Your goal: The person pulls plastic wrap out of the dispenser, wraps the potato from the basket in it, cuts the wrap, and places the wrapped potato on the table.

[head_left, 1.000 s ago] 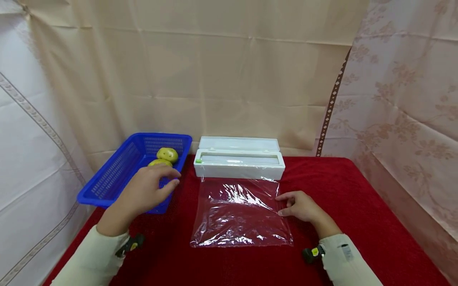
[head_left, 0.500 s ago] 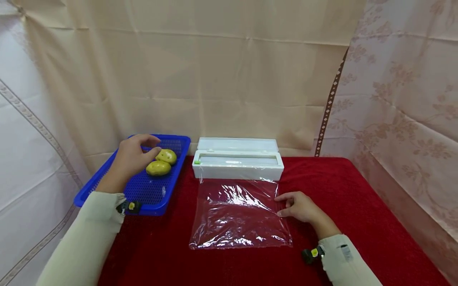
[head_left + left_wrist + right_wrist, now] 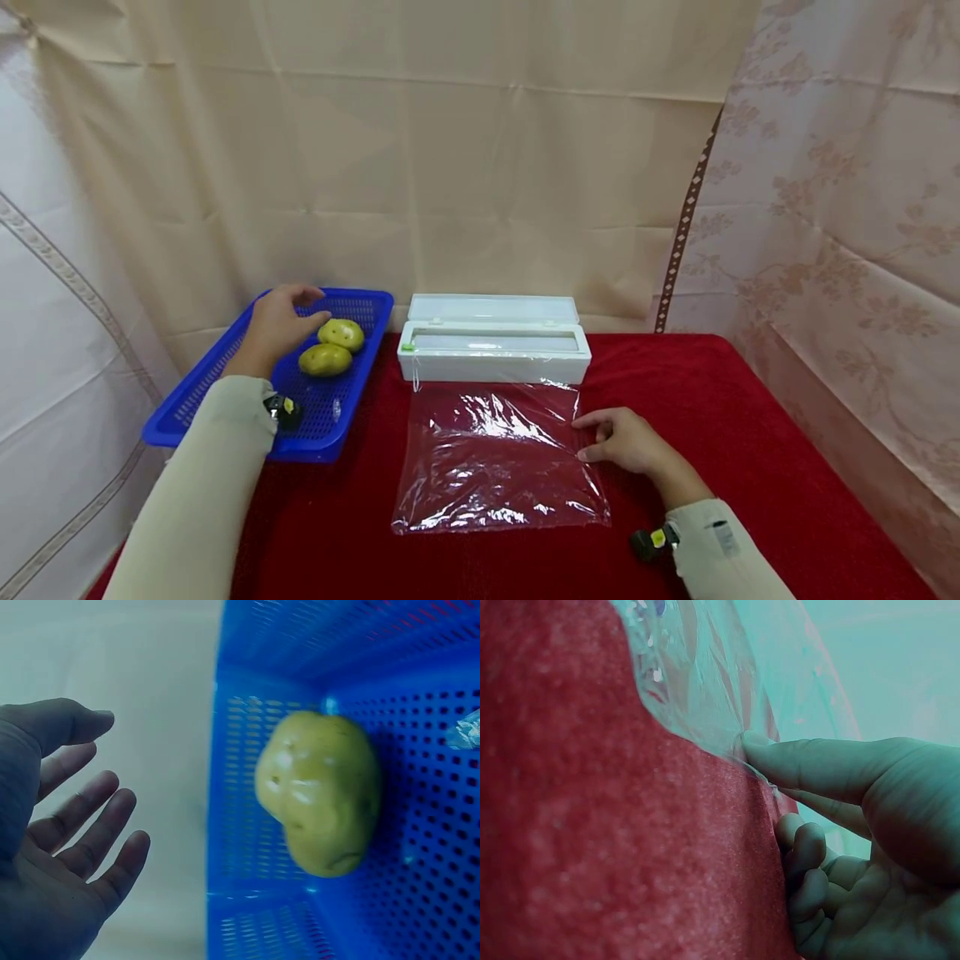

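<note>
My left hand [image 3: 281, 321] hovers over the blue plastic basket [image 3: 352, 408], with thumb and fingers spread and nothing between them. Just right of its fingertips, two yellow potatoes lie in the basket: a rear potato [image 3: 343, 334] and a front potato [image 3: 324, 361]. The left wrist view shows potato skin [image 3: 322, 795] apart from the hand. My right hand [image 3: 626, 442] rests its thumb and index fingertips on the right edge of a sheet of cling film [image 3: 498, 458], the two tips apart. The film extends from a white cling film dispenser [image 3: 495, 368].
The dispenser's lid [image 3: 491, 308] stands raised at the back, and a green slider [image 3: 408, 347] sits at its left end. A red cloth [image 3: 675, 375] covers the table. Beige curtain [image 3: 480, 167] hangs close behind.
My left hand has moved away from me, from the basket's right side to over its far part, uncovering the potatoes. My right hand stays at the film's edge.
</note>
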A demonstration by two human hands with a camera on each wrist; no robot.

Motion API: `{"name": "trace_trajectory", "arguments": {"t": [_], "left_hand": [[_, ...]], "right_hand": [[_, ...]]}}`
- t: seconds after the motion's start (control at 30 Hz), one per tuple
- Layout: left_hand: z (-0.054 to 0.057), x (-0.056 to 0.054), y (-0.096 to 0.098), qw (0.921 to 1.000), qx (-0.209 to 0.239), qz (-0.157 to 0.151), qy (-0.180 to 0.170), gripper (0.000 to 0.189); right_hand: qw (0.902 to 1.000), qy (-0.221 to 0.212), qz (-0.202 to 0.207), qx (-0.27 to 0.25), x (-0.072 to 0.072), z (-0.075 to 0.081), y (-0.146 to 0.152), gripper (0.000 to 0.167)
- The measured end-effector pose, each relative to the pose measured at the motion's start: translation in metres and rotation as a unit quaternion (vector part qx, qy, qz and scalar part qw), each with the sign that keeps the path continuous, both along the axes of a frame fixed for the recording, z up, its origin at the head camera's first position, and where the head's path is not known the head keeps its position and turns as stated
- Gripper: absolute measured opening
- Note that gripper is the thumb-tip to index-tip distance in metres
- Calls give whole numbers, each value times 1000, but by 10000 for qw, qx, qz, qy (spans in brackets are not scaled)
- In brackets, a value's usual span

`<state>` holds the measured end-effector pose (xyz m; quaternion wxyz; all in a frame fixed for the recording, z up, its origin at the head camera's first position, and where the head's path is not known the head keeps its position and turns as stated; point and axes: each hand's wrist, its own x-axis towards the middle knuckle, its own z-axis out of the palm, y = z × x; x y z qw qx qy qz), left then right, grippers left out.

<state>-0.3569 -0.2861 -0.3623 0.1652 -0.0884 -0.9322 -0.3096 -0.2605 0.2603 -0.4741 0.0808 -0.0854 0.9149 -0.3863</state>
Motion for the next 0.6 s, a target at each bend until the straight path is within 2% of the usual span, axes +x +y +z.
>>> {"name": "trace_trajectory", "arguments": {"t": [0.13,0.3,0.6], "left_hand": [[-11,-5,-4,9997,-45,85,-224,41],[-23,-12,-11,9998,-55,165,-120,43],[-32,-22,-9,9953,-484,20,-840,54]], "right_hand": [[10000,16,-7,10,0,0,-2,43],[10000,25,56,2,-1,-1,-3,42],[9999,108,22,66,-1,-2,1,43]]}}
